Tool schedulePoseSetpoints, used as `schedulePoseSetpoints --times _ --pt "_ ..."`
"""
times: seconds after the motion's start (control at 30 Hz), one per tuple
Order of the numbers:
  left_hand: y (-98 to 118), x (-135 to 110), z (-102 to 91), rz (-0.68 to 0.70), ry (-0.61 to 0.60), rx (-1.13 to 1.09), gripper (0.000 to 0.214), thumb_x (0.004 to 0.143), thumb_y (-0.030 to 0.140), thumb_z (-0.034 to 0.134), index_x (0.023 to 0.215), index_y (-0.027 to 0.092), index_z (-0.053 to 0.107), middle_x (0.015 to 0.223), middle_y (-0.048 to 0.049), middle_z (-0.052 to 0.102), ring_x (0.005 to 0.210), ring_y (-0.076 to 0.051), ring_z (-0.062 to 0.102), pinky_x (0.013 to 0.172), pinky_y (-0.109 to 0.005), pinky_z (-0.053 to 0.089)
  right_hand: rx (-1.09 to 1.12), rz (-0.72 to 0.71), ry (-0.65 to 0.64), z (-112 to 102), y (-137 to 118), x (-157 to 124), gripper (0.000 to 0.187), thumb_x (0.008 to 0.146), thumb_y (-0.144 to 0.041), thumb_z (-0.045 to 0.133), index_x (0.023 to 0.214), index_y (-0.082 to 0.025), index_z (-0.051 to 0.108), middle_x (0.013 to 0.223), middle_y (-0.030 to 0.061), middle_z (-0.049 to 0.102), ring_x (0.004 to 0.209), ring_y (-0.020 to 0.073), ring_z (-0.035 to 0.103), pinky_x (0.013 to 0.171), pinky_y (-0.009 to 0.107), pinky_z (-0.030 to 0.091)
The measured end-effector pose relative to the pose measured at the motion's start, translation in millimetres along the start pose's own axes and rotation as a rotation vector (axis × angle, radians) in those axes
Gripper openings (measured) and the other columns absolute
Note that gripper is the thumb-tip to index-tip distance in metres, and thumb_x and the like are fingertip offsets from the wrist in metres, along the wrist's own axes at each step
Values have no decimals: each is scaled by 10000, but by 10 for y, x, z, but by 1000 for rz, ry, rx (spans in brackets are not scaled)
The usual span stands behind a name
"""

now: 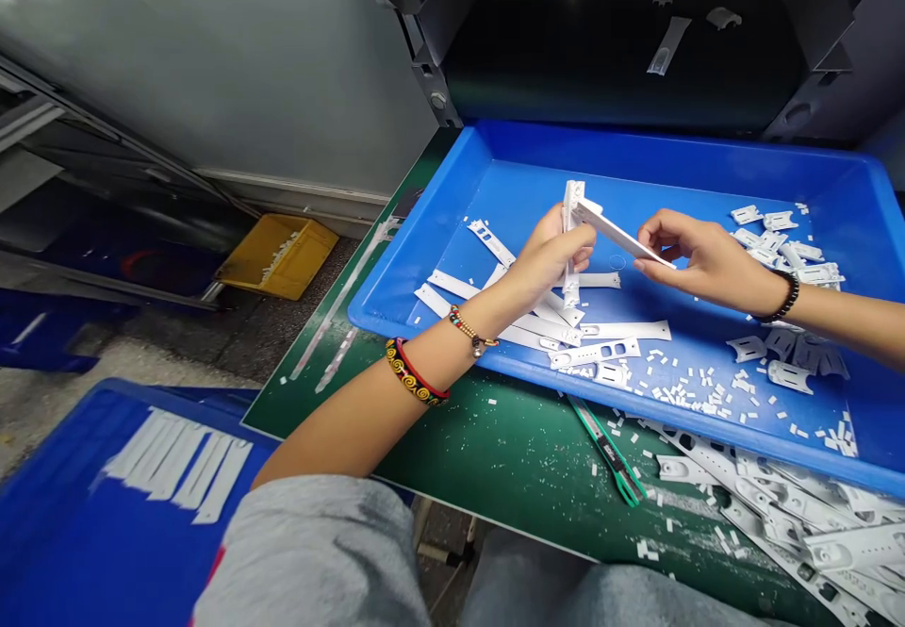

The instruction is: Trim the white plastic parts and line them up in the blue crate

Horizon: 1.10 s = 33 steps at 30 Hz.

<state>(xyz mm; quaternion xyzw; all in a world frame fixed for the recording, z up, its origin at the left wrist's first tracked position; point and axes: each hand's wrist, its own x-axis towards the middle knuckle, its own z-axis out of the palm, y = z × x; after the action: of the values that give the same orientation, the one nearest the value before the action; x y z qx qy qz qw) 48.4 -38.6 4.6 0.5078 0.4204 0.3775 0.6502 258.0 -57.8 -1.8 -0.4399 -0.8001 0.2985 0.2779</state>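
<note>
Over the blue tray (707,167), my left hand (548,259) is closed around an upright white plastic strip (571,222). A second long white strip (617,233) branches from its top toward the right. My right hand (697,255) pinches the far end of that second strip with fingertips. Both hands hover above several flat white strips (600,330) lying on the tray floor. Beaded and woven bracelets circle my left wrist; a dark bead bracelet is on the right.
Small white offcuts (679,391) litter the tray's near edge. White bracket-like parts (784,250) pile at the tray's right. A green utility knife (608,453) lies on the green mat, next to a heap of white strips (798,514). A yellow bin (279,255) sits on the floor; a blue crate (63,514) holds stacked strips.
</note>
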Motion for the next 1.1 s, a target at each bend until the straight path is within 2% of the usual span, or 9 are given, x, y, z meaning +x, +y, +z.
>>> schedulePoseSetpoints --times 0.17,0.33,0.4,0.47,0.6,0.7,0.8,0.93,1.1 --pt "12 -45 -9 86 -95 77 208 785 189 735 841 198 535 728 24 517 650 -102 504 638 -264 443 34 -52 -117 76 -8 -26 252 891 -478 594 874 -228 573 781 17 657 644 164 593 630 304 487" --pt "13 -69 23 97 -212 195 248 759 249 780 796 177 545 712 17 553 678 -111 550 684 -268 473 43 -134 -260 125 -18 -31 358 923 -561 551 909 -220 660 785 24 694 661 174 604 673 311 477" --pt "-4 -39 21 118 -130 154 210 794 228 725 796 180 520 731 11 565 667 -108 556 672 -264 485 1 -124 -230 114 25 -14 410 959 -581 471 953 -222 667 876 51 715 750 199 635 736 333 488" --pt "-19 5 -1 154 41 94 153 831 193 643 810 188 491 747 6 577 689 -114 577 695 -265 507 -76 -98 -169 113 128 12 435 984 -568 411 1013 -215 663 986 87 716 877 238 646 825 376 494" --pt "-10 60 -79 219 286 27 95 854 138 506 833 208 445 754 17 568 715 -109 618 780 -276 539 -244 -130 -146 212 423 63 472 927 -556 524 1188 -176 623 1183 159 665 1103 329 584 969 495 459" --pt "31 44 -118 206 330 26 101 864 155 480 855 230 412 808 34 555 577 -71 556 671 -251 528 -328 -145 -229 317 523 71 444 917 -503 533 1197 -168 614 1162 170 646 1062 329 589 901 479 489" --pt "56 23 -128 189 346 67 104 881 164 480 878 244 412 799 42 537 495 -56 459 561 -232 467 -349 -64 -272 328 469 56 291 889 -426 535 1013 -183 634 979 117 645 847 260 612 724 376 492" --pt "32 30 -135 181 356 60 140 889 154 530 900 238 420 736 54 484 524 -60 449 582 -225 463 -206 85 -157 211 326 45 212 790 -402 610 871 -208 593 747 25 588 618 172 533 601 311 428" --pt "7 29 -107 169 358 107 353 791 164 745 999 218 466 905 14 560 635 -58 520 641 -227 487 1 129 101 145 159 49 223 815 -433 613 867 -243 510 715 -9 530 604 154 483 596 304 424"
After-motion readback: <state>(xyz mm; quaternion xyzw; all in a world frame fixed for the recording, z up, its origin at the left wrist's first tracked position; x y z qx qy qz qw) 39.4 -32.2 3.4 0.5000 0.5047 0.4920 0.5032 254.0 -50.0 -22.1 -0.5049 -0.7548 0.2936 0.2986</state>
